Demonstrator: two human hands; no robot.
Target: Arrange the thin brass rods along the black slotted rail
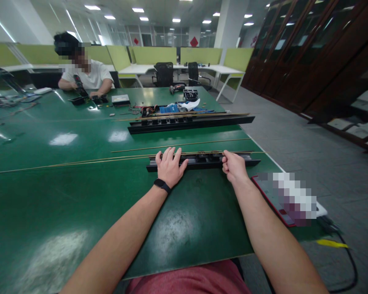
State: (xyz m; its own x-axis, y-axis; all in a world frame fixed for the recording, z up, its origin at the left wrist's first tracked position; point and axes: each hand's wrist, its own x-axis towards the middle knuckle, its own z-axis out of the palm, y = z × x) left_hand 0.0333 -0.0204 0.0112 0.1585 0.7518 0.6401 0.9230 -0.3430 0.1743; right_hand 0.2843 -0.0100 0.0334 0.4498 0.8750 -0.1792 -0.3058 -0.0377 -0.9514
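Observation:
A long black slotted rail (202, 161) lies across the green table (79, 212) right in front of me. My left hand (169, 166) rests flat on its left part, fingers stretched and spread; a black band is on that wrist. My right hand (234, 165) is closed in a pinch at the rail's right part, apparently on a thin brass rod (125, 157) that runs along the rail's top and far out to the left. Another brass rod (180, 144) lies loose just beyond the rail.
A second, longer black rail (190, 122) carrying several brass rods lies farther back, with small parts and a blue piece (169, 108) behind it. A person in white (86, 75) works at the far left. A red-edged device (282, 200) sits at the table's right edge, a cable trailing off.

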